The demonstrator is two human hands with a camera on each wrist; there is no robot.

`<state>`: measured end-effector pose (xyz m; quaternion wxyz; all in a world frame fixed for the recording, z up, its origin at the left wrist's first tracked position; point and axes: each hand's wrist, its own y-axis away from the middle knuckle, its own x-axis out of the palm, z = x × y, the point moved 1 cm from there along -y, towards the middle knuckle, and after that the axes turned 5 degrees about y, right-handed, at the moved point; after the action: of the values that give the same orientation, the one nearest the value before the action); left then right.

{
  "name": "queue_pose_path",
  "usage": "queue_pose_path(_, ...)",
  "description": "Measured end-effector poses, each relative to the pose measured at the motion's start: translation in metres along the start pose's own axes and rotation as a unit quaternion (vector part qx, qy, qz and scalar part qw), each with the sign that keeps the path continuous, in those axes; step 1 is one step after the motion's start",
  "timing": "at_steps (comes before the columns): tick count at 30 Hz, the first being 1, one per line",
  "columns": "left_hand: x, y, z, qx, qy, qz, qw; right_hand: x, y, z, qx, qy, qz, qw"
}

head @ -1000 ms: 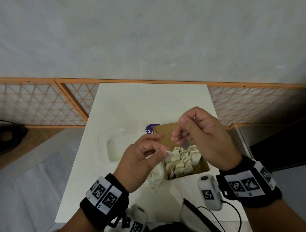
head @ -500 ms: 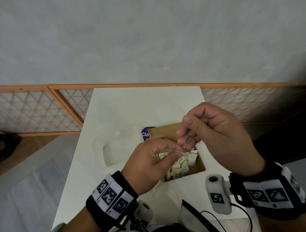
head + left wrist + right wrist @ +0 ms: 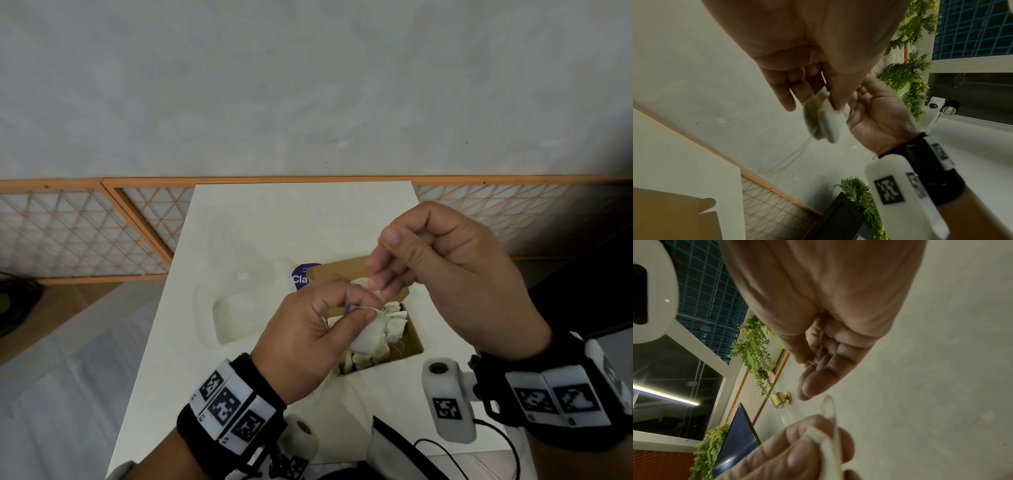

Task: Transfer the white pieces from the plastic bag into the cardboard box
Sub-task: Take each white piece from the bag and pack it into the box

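Pinching a white piece (image 3: pixel 371 330) over the cardboard box (image 3: pixel 412 337), the left hand (image 3: pixel 310 337) fingers clamp it; right hand (image 3: pixel 455 270) fingers curl together at its top.

The box (image 3: pixel 412 337) is matt brown cardboard. The pieces (image 3: pixel 371 334) look soft, white and matt. The table (image 3: pixel 274 219) is smooth white, the bag (image 3: pixel 239 308) clear glossy plastic

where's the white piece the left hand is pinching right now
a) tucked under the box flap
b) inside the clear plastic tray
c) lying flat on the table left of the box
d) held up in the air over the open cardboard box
d: the left hand pinches the white piece by its top, hanging above the pieces already in the cardboard box.
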<state>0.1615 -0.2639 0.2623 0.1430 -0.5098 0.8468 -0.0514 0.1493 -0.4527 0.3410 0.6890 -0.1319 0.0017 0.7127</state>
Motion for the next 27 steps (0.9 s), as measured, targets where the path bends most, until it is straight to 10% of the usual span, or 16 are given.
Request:
queue_pose_path(12,-0.006,0.016,0.005,-0.012,0.02,0.007,1.0,-0.011,-0.004,-0.043,0.078,0.09,-0.082,0.989)
queue_pose_path(20,-0.01,0.017,0.009,-0.021,0.004,0.008,1.0,0.011,0.014,-0.047,0.008,0.162,0.097,0.982)
queue_pose_path(27,-0.018,0.011,0.026,-0.054,0.062,-0.029,0.996,0.025,0.0,-0.076,0.046,0.154,0.071,0.984)
